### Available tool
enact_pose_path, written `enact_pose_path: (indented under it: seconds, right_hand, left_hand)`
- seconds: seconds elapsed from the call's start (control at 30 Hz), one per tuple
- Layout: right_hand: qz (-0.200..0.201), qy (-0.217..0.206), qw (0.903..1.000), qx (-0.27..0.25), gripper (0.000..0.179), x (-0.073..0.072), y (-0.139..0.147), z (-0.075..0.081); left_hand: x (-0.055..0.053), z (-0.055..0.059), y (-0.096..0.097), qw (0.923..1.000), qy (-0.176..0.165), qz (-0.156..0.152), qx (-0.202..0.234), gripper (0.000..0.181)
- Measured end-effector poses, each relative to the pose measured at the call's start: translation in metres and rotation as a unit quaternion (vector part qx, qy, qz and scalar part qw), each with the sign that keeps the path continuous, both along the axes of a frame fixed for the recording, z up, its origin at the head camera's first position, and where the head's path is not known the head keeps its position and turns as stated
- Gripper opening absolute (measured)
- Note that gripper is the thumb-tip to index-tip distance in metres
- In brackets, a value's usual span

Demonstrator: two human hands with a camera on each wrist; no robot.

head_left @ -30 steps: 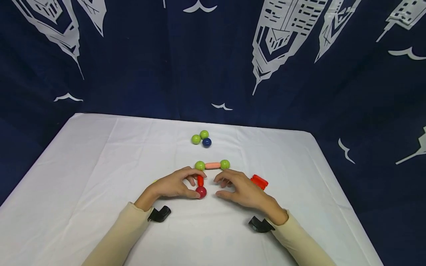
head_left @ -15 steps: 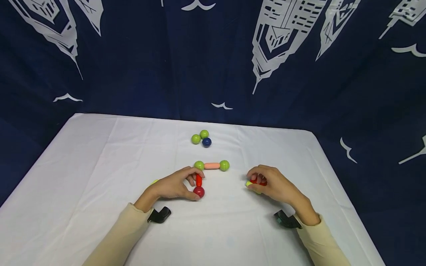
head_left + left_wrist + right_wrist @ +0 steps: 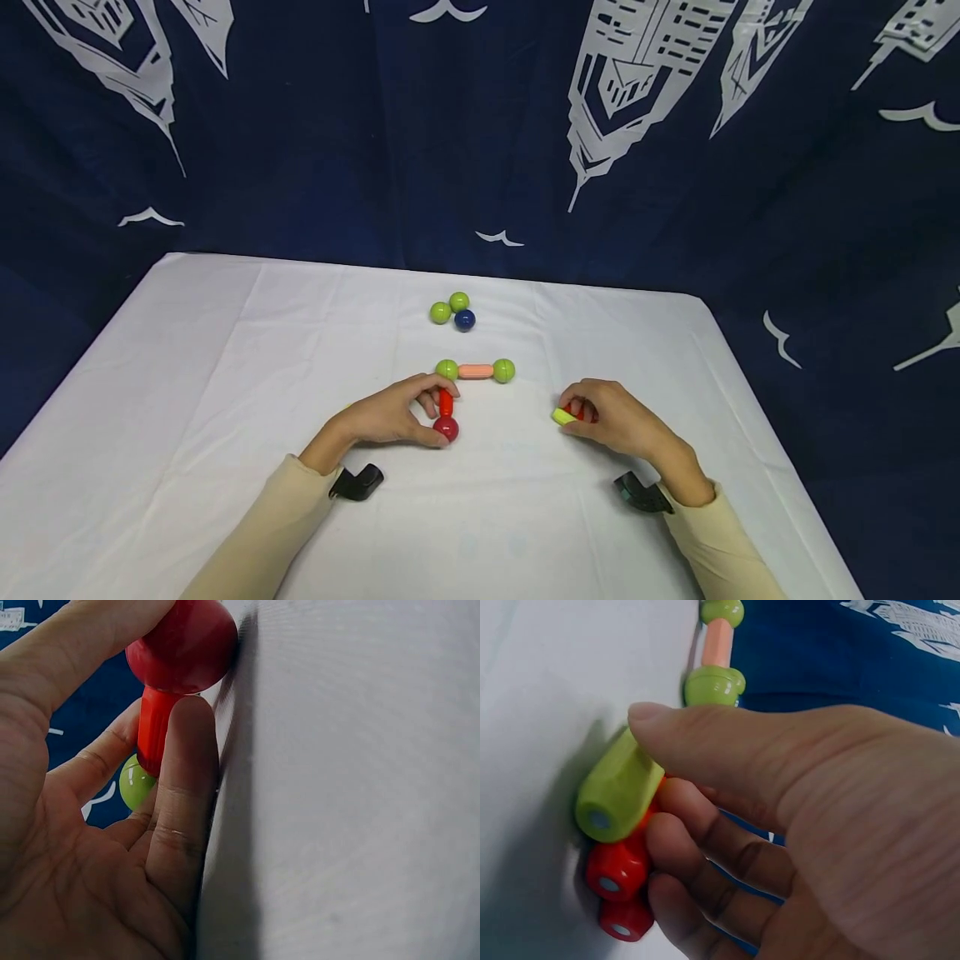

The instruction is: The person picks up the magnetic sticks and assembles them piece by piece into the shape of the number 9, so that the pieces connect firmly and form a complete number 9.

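Note:
My left hand [image 3: 382,414] lies around a red ball [image 3: 446,429] and a red magnetic rod [image 3: 446,403], its thumb against the ball and fingers along the rod. The rod's far end points at a green ball [image 3: 447,369], which a peach rod [image 3: 476,372] joins to a second green ball [image 3: 504,371]. To the right, my right hand [image 3: 622,419] pinches a yellow-green magnetic rod [image 3: 619,787] with thumb and fingers. Two red rods [image 3: 619,870] sit right beside it, against the fingertips; silver magnet ends show on all three.
Toward the back of the white-covered table [image 3: 225,350] two loose green balls [image 3: 440,312] and a dark blue ball [image 3: 465,320] cluster together. A bit of something yellow [image 3: 348,406] peeks out behind the left hand. A dark blue printed cloth [image 3: 322,150] hangs behind.
My right hand has moved from near the middle out to the right, onto the rods, and now pinches the yellow-green one. The left hand has kept its hold with barely any shift.

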State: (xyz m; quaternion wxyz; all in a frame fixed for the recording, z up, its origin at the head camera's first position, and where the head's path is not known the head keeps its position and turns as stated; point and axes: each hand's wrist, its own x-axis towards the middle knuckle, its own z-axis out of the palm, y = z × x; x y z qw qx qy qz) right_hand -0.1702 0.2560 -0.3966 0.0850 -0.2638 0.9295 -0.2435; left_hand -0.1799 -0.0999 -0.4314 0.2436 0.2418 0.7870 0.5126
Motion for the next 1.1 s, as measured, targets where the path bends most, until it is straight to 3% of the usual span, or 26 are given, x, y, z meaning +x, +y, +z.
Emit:
enact_pose_path:
  seconds: [0.3,0.67,1.1]
  right_hand:
    - [0.014,0.048,0.9984,0.027,0.020,0.000,-0.008,-0.005]
    - [0.061,0.047,0.9967,-0.025,0.017,0.008,-0.026,-0.001]
    - [0.063,0.044,0.9962,-0.042,0.023,0.019,-0.047,-0.009]
  left_hand:
    - [-0.002,-0.001,-0.002,0.9997,0.023,-0.011,-0.003,0.060]
    - [-0.002,0.000,-0.003,0.9999,0.012,-0.007,-0.001,0.059]
    - [-0.001,0.000,-0.004,0.9997,0.022,-0.012,0.002,0.058]
